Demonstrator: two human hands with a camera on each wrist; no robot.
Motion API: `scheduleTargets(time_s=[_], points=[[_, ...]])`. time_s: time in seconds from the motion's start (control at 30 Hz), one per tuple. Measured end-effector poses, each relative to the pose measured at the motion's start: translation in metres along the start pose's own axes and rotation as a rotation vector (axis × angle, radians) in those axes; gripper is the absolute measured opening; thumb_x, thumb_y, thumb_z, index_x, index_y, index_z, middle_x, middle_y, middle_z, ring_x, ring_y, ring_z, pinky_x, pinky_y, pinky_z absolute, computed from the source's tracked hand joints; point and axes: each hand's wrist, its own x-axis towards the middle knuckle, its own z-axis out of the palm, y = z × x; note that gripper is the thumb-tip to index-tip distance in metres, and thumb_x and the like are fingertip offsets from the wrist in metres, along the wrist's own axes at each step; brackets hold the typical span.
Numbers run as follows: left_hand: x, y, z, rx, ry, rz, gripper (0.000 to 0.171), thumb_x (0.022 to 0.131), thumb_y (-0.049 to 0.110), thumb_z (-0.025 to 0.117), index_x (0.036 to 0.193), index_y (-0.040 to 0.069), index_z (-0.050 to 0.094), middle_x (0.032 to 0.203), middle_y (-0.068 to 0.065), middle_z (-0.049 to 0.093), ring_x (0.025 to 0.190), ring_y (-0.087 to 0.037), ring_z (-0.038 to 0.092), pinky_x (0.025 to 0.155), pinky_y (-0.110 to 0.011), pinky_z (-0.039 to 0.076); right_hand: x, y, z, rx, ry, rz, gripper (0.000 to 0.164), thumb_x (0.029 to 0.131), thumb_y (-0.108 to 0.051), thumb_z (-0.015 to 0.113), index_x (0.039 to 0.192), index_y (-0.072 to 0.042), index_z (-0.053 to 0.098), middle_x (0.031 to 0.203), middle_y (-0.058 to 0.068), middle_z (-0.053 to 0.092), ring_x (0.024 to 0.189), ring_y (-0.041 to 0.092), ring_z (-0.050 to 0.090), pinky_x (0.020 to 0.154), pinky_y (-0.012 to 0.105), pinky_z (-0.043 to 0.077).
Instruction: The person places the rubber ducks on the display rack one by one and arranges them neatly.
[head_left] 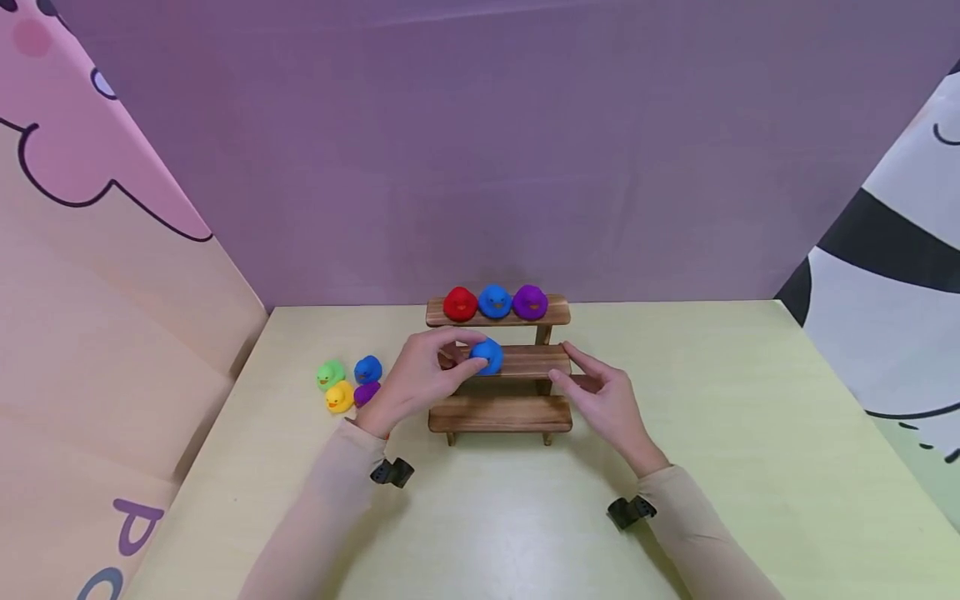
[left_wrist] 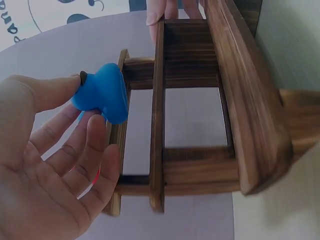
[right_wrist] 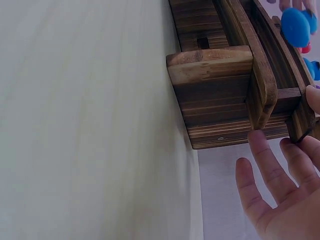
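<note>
A three-tier wooden stand [head_left: 500,414] is on the table. My left hand [head_left: 426,372] pinches a blue rubber duck [head_left: 488,357] between thumb and fingers, over the left part of the middle tier. In the left wrist view the duck's flat base [left_wrist: 118,95] faces the stand. My right hand [head_left: 609,407] grips the right end of the middle tier, thumb at the front edge and forefinger at the back. Along the top tier sit a red duck [head_left: 460,304], a blue duck [head_left: 495,302] and a purple duck [head_left: 530,302], side by side.
Left of the stand, a green duck [head_left: 330,375], a yellow duck [head_left: 340,397], another blue duck [head_left: 368,369] and a second purple duck [head_left: 366,393] cluster on the table [head_left: 720,383], close to my left wrist. A purple backdrop [head_left: 525,150] rises behind, with printed panels at both sides.
</note>
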Motion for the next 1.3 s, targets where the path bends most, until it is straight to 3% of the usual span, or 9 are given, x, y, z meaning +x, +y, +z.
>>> scheduleTargets(time_s=[0.33, 0.73, 1.0, 1.17, 1.3], points=[[0.016, 0.009, 0.024, -0.008, -0.013, -0.018, 0.034, 0.096, 0.024, 0.081, 0.129, 0.017, 0.076, 0.118, -0.001, 0.077, 0.092, -0.016, 0.071, 0.081, -0.033, 0.059, 0.0, 0.001, 0.0, -0.006, -0.011, 0.0, 0.058, 0.102, -0.029, 0.075, 0.154, -0.013, 0.058, 0.148, 0.016, 0.065, 0.096, 0.001, 0.078, 0.081, 0.015, 0.058], [0.027, 0.012, 0.043, 0.07, 0.002, 0.0, 0.035, 0.096, 0.028, 0.081, 0.129, 0.018, 0.077, 0.119, 0.002, 0.078, 0.085, -0.011, 0.068, 0.07, -0.027, 0.054, 0.0, -0.001, 0.001, -0.029, -0.014, 0.005, 0.056, 0.102, -0.031, 0.075, 0.154, -0.016, 0.059, 0.155, 0.013, 0.059, 0.111, 0.035, 0.078, 0.086, 0.014, 0.056], [0.028, 0.013, 0.052, 0.076, 0.002, 0.001, 0.035, 0.096, 0.029, 0.082, 0.13, 0.021, 0.077, 0.103, 0.005, 0.077, 0.08, -0.01, 0.065, 0.064, -0.025, 0.051, -0.001, 0.0, 0.002, -0.033, 0.001, -0.004, 0.056, 0.101, -0.03, 0.076, 0.152, -0.015, 0.06, 0.149, 0.014, 0.065, 0.107, 0.028, 0.079, 0.084, 0.015, 0.058], [0.029, 0.012, 0.056, 0.072, 0.013, 0.013, 0.035, 0.096, 0.03, 0.082, 0.129, 0.02, 0.077, 0.103, 0.006, 0.077, 0.079, -0.009, 0.064, 0.064, -0.025, 0.05, -0.001, 0.0, 0.003, -0.054, 0.012, -0.012, 0.055, 0.101, -0.03, 0.076, 0.152, -0.014, 0.061, 0.143, 0.015, 0.069, 0.101, 0.015, 0.08, 0.082, 0.016, 0.058], [0.03, 0.011, 0.056, 0.073, 0.013, 0.017, 0.034, 0.096, 0.031, 0.081, 0.129, 0.021, 0.077, 0.103, 0.006, 0.077, 0.078, -0.009, 0.064, 0.064, -0.025, 0.05, -0.001, 0.0, 0.003, -0.045, 0.014, -0.018, 0.055, 0.101, -0.028, 0.076, 0.152, -0.014, 0.061, 0.143, 0.016, 0.069, 0.101, 0.017, 0.08, 0.082, 0.015, 0.058]])
